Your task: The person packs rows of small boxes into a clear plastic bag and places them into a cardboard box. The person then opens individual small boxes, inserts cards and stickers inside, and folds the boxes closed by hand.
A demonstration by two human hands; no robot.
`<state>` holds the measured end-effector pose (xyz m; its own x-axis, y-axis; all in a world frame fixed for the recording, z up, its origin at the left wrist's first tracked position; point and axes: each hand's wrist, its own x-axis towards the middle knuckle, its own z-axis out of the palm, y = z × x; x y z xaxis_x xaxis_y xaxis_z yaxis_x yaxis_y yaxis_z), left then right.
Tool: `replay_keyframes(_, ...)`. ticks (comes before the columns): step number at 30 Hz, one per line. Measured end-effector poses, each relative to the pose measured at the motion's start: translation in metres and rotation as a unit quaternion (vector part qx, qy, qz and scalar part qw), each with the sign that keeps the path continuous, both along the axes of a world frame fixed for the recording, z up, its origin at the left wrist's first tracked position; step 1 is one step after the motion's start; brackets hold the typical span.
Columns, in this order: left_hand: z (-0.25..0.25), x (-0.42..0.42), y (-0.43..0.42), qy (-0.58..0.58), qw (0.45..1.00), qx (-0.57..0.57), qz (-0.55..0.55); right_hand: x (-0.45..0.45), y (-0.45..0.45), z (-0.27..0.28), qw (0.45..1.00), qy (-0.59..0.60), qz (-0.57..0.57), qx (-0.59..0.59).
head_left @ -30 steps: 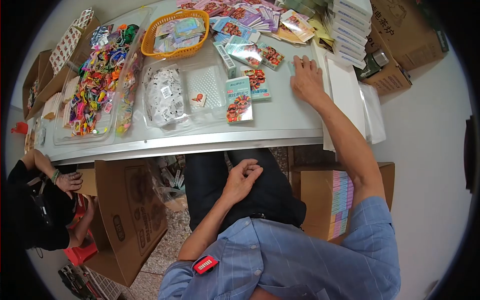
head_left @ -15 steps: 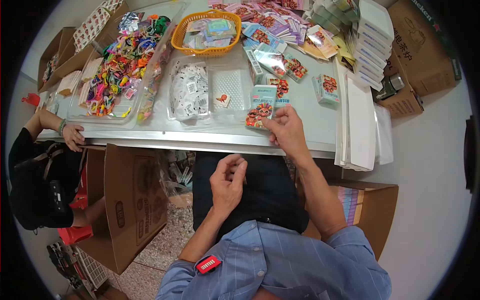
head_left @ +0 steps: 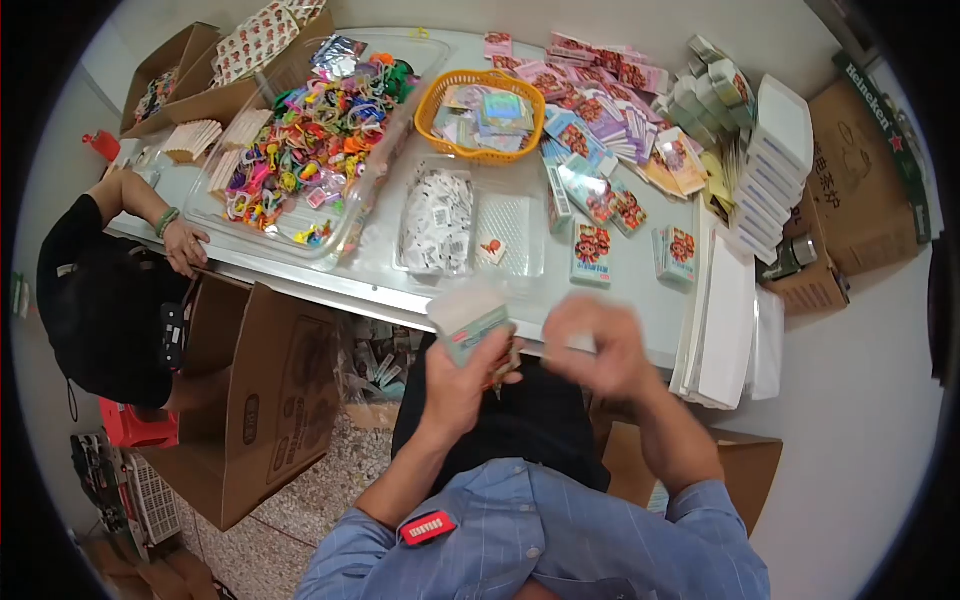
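Note:
My left hand (head_left: 458,388) is closed around a small teal printed box (head_left: 478,335), held tilted above my lap by the table's front edge. The box's upper end is pale and blurred, so I cannot tell whether its flap is open. To the right, my right hand (head_left: 600,345) is apart from the box and smeared by motion; its fingers are unclear. Nearest to it on the table lies a teal box with red cartoon figures (head_left: 592,253). Another such box stands farther right (head_left: 677,254).
A clear tub holds colourful small trinkets (head_left: 310,150). Beside it are a yellow basket (head_left: 424,122) of cards, a tray of white packets (head_left: 437,220), pink and purple packs (head_left: 610,105) and stacked white boxes (head_left: 778,150). A co-worker's hand (head_left: 186,248) rests at the left edge.
One teal box has come off the table into my left hand, which was empty above my lap. My right hand has let go of it and moved down. The view has shifted left.

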<state>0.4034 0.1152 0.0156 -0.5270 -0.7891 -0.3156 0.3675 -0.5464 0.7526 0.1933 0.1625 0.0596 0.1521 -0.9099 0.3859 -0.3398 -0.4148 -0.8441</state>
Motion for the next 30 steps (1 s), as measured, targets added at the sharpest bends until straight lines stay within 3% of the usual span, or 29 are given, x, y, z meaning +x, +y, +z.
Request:
replay_keyframes(2,-0.001,0.015,-0.011,-0.045,0.997,-0.056,0.019,-0.033,-0.063,0.014,0.981,0.127,-0.136,-0.06)
replay_keyframes(5,0.009,0.028,-0.022,-0.067,0.996,-0.052,0.003,-0.073,-0.183,0.02,0.945,0.256,-0.165,-0.118)
replay_keyframes(6,0.008,0.03,-0.024,-0.069,0.996,-0.055,0.009,-0.087,-0.22,0.013,0.946,0.254,-0.16,-0.122)
replay_keyframes(8,0.003,0.035,-0.028,-0.122,0.99,-0.066,-0.001,-0.114,-0.279,-0.01,0.868,0.46,-0.118,-0.147)
replay_keyframes(11,0.006,0.036,-0.035,-0.145,0.988,-0.049,0.026,-0.134,-0.329,-0.032,0.858,0.508,-0.009,-0.077)
replay_keyframes(12,0.004,0.037,-0.037,-0.164,0.984,-0.054,0.034,-0.133,-0.335,-0.029,0.859,0.507,-0.004,-0.076)
replay_keyframes(14,0.003,0.038,-0.044,-0.161,0.985,-0.038,0.042,-0.127,-0.337,-0.018,0.869,0.486,0.022,0.091)
replay_keyframes(15,0.004,0.038,-0.047,-0.151,0.987,-0.037,0.047,-0.13,-0.338,-0.026,0.869,0.485,0.027,0.094)
replay_keyframes(17,0.002,0.036,-0.055,-0.143,0.988,-0.035,0.055,-0.137,-0.338,-0.039,0.909,0.416,-0.029,0.02)
replay_keyframes(20,0.0,0.026,-0.066,-0.12,0.981,-0.083,0.129,-0.134,-0.327,-0.03,0.902,0.413,-0.121,-0.026)
replay_keyframes(21,0.004,0.023,-0.07,-0.112,0.978,-0.097,0.144,-0.134,-0.32,-0.028,0.892,0.395,-0.161,-0.15)
replay_keyframes(22,0.007,0.022,-0.073,-0.105,0.976,-0.109,0.159,-0.135,-0.314,-0.026,0.894,0.393,-0.158,-0.149)
replay_keyframes(24,0.004,0.022,-0.076,-0.129,0.973,-0.129,0.142,-0.133,-0.303,-0.018,0.876,0.343,-0.271,-0.204)
replay_keyframes(25,0.002,0.024,-0.077,-0.148,0.969,-0.153,0.122,-0.13,-0.299,-0.014,0.886,0.272,-0.276,-0.253)
replay_keyframes(26,0.001,0.024,-0.077,-0.147,0.969,-0.155,0.124,-0.125,-0.295,-0.012,0.886,0.272,-0.274,-0.257)
replay_keyframes(28,-0.002,0.022,-0.075,-0.101,0.976,-0.15,0.122,-0.118,-0.28,-0.005,0.938,0.116,-0.287,-0.16)
replay_keyframes(30,-0.003,0.02,-0.072,-0.086,0.978,-0.138,0.131,-0.118,-0.289,-0.006,0.932,0.126,-0.287,-0.183)
